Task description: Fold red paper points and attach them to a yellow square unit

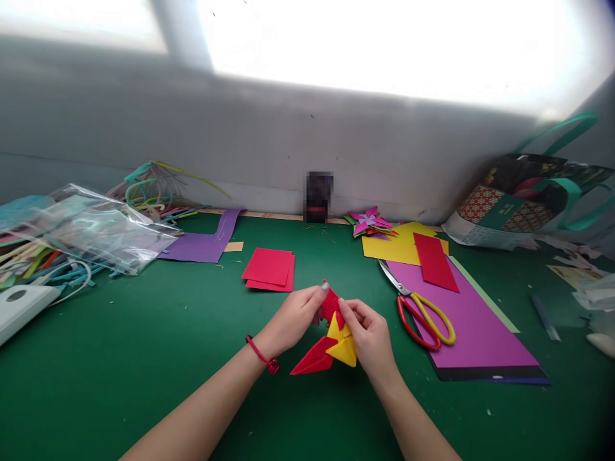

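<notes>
A matte green tabletop (154, 365) spreads below a pale grey wall (259, 128). At the far right stands a patterned red, teal and white bag with teal handles (509, 208). At the far left, a clear, shiny plastic sleeve (113, 234) lies over a tangle of thin pastel strips (158, 186). Right of the hands lies a large purple-magenta paper sheet (485, 326), with black, blue and light green edges showing from under it. Above its far end are a bright yellow paper sheet (389, 250) and a red paper rectangle (435, 262), which overlaps both sheets.

The left hand (295, 314) and the right hand (369, 330) meet near the middle of the table. Between them is a folded red and yellow paper piece (342, 349), held just above the tabletop: the left thumb and fingers are pinched together on its upper red part, and the right thumb and fingers are clamped on its right side (its lower red point angles out to the left).

Metal scissors with one red and one yellow handle (405, 292) rest across the purple-magenta sheet's left edge. Two overlapping red paper squares (267, 266) lie beyond the left hand. A small multicoloured paper star (368, 221) sits near the wall, and a thin red cord bracelet (259, 355) circles the left wrist.
</notes>
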`<state>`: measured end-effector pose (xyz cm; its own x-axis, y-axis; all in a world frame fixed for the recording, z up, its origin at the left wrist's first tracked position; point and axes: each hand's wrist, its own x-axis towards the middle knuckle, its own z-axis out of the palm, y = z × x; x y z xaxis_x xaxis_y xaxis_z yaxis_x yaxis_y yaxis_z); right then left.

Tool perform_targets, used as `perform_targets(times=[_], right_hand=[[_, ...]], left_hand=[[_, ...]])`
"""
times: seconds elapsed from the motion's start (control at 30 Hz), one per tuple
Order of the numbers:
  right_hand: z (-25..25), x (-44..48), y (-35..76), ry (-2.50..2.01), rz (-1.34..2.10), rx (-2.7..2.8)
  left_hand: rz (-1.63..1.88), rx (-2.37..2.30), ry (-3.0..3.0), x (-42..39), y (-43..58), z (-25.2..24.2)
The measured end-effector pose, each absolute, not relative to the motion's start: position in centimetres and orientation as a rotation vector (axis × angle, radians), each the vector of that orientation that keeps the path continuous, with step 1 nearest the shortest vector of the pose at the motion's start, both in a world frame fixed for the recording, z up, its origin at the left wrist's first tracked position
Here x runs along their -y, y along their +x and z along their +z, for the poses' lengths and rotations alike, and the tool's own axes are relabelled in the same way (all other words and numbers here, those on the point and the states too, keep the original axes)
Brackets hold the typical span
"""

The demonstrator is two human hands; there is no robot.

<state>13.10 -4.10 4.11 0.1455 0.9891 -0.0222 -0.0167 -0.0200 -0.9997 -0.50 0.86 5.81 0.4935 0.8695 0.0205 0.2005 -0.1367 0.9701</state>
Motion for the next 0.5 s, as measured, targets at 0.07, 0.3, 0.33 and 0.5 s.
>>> perform_targets(times=[0.07,0.3,0.33,0.5], right_hand=[[3.93,4.03,13.18,-1.329,1.024,1.093],[3.48,4.04,13.22,-1.387,0.914,1.206],[3.47,4.05,13.21,-1.387,0.913,1.208],[3.52,4.17,13.11,-1.375,0.934,1.151]], left_hand=[[0.648,-0.883,1.662,-0.77,-0.51,5.75],[0.523,-0.772,1.779,-0.85,-0.88,6.45],[0.525,-0.768,1.791,-0.84,-0.88,6.46],[0.577,-0.782,1.72,-0.86,-0.59,5.88]])
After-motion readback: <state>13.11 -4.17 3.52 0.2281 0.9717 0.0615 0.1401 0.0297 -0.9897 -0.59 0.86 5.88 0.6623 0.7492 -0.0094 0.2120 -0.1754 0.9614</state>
